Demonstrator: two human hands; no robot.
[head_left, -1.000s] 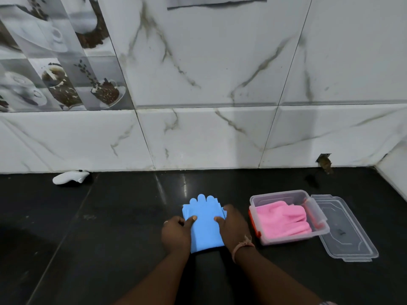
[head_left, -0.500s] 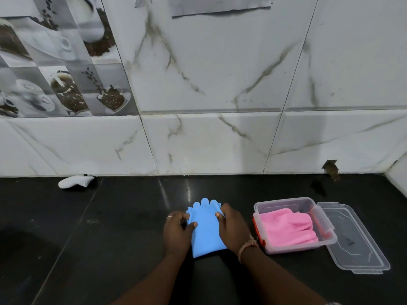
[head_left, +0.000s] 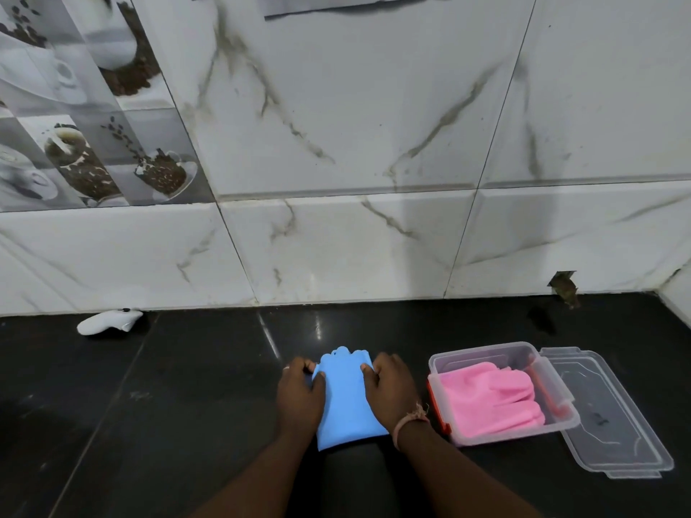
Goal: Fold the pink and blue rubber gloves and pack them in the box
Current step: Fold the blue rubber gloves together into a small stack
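The blue glove (head_left: 346, 400) lay lengthwise toward the wall, fingertips pointing away, cuff nearest the person; left hand (head_left: 300, 398) and right hand (head_left: 392, 391) pinched its side edges.

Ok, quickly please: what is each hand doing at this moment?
Left hand: closed, pinching the left edge of the blue glove.
Right hand: closed, pinching the glove's right edge.

One head-worn camera looks forward and down, close over the black counter (head_left: 187, 405) toward the tiled wall (head_left: 374, 125).
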